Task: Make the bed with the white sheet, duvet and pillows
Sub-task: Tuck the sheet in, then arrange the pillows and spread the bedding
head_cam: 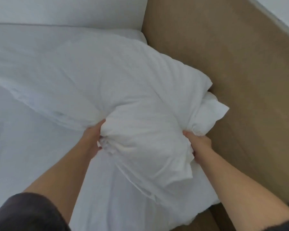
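Both of your hands are clenched on one white pillow (132, 90). It is soft and plump, and its cotton-like case is faintly striped and creased into folds where you squeeze it. Your left hand (92, 137) has its fingers curled into a bunched wad of fabric at the near edge. Your right hand (197, 144) grips a gathered corner on the side next to the tan, smooth headboard (232, 72).

The pillow lies over the wrinkled white sheet (23, 114) at the head end of the bed, with its right end touching the headboard. Its long axis runs diagonally, from a flattened tip far out to your left down toward the near right. A dark sleeve (23, 214) covers your left upper arm.
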`<action>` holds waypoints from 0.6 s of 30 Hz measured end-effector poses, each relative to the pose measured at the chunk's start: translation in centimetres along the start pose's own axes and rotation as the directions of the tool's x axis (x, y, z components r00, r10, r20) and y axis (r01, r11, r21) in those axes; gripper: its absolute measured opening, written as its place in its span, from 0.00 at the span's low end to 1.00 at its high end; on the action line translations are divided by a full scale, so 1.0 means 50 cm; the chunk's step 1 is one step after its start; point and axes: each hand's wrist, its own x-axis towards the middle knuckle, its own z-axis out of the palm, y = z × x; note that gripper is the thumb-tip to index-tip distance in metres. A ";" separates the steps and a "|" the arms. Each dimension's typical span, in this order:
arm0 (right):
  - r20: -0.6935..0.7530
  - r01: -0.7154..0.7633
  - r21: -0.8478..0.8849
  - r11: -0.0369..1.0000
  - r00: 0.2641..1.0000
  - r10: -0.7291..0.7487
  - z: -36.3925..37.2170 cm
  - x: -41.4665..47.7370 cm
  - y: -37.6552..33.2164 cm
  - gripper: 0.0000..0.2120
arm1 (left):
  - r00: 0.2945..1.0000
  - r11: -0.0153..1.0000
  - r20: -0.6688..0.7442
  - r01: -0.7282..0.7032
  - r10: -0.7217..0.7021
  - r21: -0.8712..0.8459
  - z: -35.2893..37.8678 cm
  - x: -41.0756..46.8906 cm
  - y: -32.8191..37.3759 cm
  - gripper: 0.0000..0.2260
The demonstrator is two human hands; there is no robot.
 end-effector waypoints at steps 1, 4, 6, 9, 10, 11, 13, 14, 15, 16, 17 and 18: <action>-0.001 -0.058 0.063 0.996 0.998 0.058 -0.007 0.015 0.047 0.18 | 1.000 1.000 0.025 -0.011 0.011 0.013 0.020 0.016 0.001 0.18; 0.006 -0.151 0.217 0.965 0.988 0.153 0.025 0.030 0.167 0.27 | 0.998 1.000 0.064 -0.007 0.007 0.009 0.014 0.092 -0.006 0.36; -0.003 -0.141 0.235 0.962 0.989 0.145 0.052 0.034 0.209 0.36 | 0.998 1.000 0.054 -0.010 0.010 -0.010 -0.028 0.135 -0.024 0.41; 0.031 -0.162 0.202 0.966 0.987 0.159 0.064 0.034 0.216 0.41 | 0.989 0.997 0.141 0.026 -0.036 0.070 -0.009 0.055 -0.028 0.34; 0.054 -0.194 0.186 0.963 0.981 0.187 0.061 0.031 0.210 0.45 | 0.987 0.996 0.158 0.020 -0.034 0.087 0.001 0.030 -0.032 0.31; 0.077 -0.224 0.156 0.962 0.974 0.215 0.055 0.027 0.205 0.46 | 0.987 0.995 0.155 0.018 -0.033 0.094 0.005 0.011 -0.041 0.28; 0.098 -0.291 0.058 0.955 0.954 0.284 0.039 0.021 0.194 0.45 | 0.991 0.994 0.125 0.037 -0.050 0.098 0.002 -0.015 -0.046 0.29; 0.109 -0.335 0.008 0.942 0.937 0.333 0.028 0.014 0.182 0.45 | 0.993 0.993 0.073 0.085 -0.091 0.087 -0.002 -0.026 -0.047 0.34; 0.116 -0.368 -0.031 0.929 0.922 0.369 0.018 0.007 0.165 0.46 | 0.992 0.987 -0.003 0.128 -0.128 0.095 -0.005 -0.036 -0.051 0.40; 0.118 -0.379 -0.063 0.923 0.916 0.383 0.004 0.002 0.144 0.47 | 0.988 0.981 -0.051 0.153 -0.147 0.122 -0.008 -0.047 -0.053 0.43; 0.098 -0.364 -0.075 0.928 0.924 0.371 -0.009 0.002 0.126 0.47 | 0.988 0.975 -0.071 0.147 -0.137 0.169 -0.007 -0.067 -0.055 0.42; 0.059 -0.325 -0.091 0.941 0.942 0.331 -0.020 0.003 0.107 0.47 | 0.991 0.968 -0.078 0.127 -0.112 0.215 -0.002 -0.086 -0.057 0.37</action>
